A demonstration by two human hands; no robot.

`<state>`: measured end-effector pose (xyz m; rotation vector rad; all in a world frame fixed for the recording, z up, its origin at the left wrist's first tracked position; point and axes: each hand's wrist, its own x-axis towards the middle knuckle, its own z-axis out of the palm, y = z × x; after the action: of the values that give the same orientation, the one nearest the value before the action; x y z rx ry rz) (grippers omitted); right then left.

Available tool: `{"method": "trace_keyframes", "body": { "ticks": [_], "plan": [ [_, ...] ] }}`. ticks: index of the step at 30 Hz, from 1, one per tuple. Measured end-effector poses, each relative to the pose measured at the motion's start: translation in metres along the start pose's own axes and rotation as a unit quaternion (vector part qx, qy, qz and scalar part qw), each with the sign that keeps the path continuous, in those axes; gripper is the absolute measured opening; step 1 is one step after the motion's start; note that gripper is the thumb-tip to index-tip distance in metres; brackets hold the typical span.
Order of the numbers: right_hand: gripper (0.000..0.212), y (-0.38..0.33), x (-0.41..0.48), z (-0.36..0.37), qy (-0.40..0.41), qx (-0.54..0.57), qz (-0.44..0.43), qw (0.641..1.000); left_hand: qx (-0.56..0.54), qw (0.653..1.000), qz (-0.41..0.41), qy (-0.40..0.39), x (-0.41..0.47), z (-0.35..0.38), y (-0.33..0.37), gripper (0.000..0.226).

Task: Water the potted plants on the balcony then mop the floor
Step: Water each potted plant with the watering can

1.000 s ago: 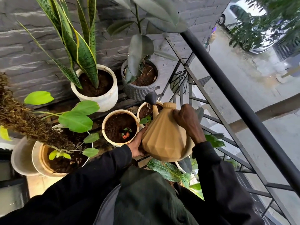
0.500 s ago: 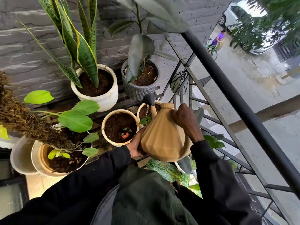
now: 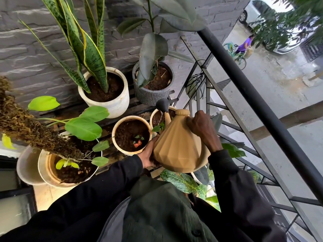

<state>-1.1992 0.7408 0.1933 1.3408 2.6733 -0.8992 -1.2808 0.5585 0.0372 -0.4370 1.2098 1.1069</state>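
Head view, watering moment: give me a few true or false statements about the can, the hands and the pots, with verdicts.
1. Both hands hold the watering can, the right hand at its top and the left hand at its lower side. True.
2. The dark-leaved plant stands in a grey ribbed pot. True.
3. The can is aimed over that grey ribbed pot. False: its spout head is over the small cream pot next to the railing.
4. The watering can rests on the floor. False: it is held tilted above the pots.
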Motion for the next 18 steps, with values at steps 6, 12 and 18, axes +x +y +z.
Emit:
{"method": "trace_keyframes", "body": {
  "ticks": [6,12,18],
  "plan": [
    [0.037,0.006,0.001,0.003,-0.001,0.006,0.009,1.0,0.008,1.0,-0.009,-0.006,-0.002,0.0,0.001,0.079],
    [0.036,0.014,0.004,0.007,0.001,0.012,0.003,1.0,0.011,1.0,-0.011,-0.002,-0.002,0.001,0.0,0.084],
    [0.036,0.015,0.005,0.005,0.001,0.002,-0.001,1.0,0.009,1.0,-0.019,-0.006,-0.001,0.002,0.002,0.077]
  ]
}}
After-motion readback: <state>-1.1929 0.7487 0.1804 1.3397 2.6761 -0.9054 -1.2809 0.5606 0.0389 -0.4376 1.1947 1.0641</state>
